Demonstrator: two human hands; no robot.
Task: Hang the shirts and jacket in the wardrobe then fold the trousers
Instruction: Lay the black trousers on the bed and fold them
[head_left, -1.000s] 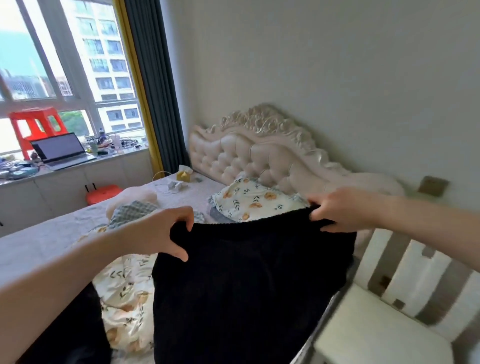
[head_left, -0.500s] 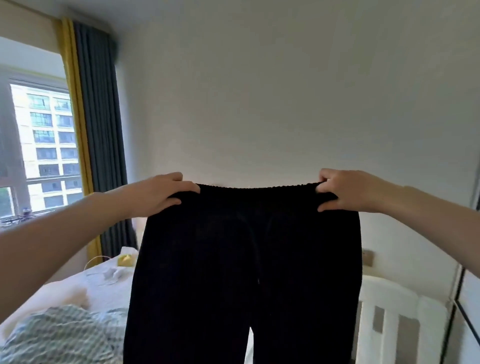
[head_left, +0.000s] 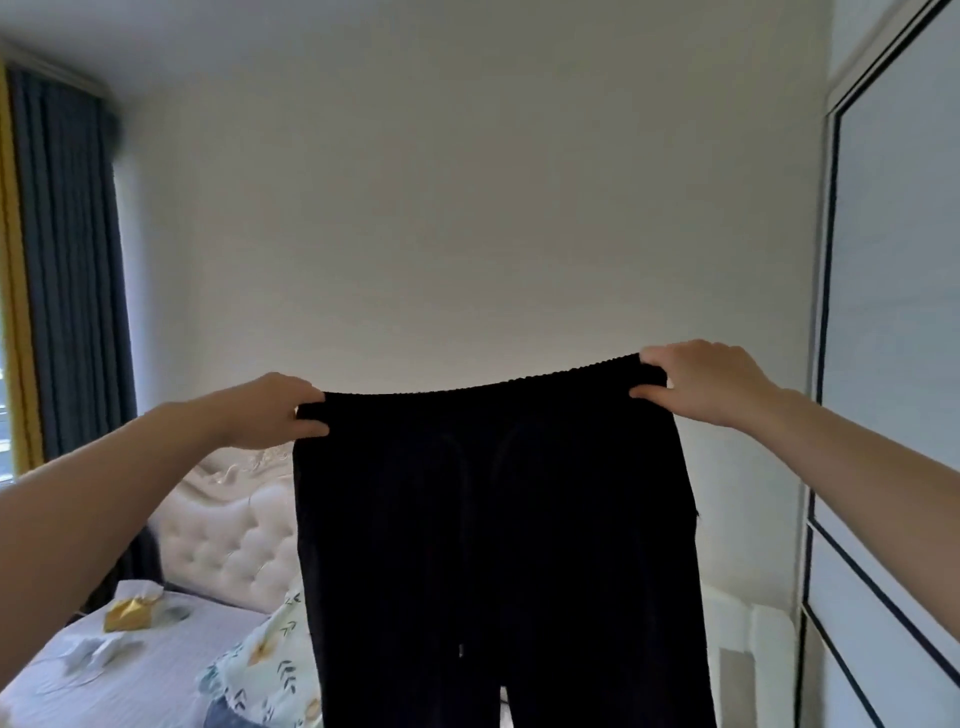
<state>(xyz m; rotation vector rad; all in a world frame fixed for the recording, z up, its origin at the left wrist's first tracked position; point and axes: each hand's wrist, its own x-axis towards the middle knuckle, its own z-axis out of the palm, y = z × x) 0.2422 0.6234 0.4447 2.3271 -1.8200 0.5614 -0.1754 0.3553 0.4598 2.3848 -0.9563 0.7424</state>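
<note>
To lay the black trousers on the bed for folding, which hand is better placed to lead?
Probably the left hand: its grip on the waistband of the black ribbed trousers is on the side of the white bed, while the right hand is beside the white panelled door.

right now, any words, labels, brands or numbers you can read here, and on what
No text can be read.
The black trousers, gripped at the waistband by the left hand and the right hand, show no label or print.
The yellow packet on the bed is too blurred to tell whether it bears any.
</note>
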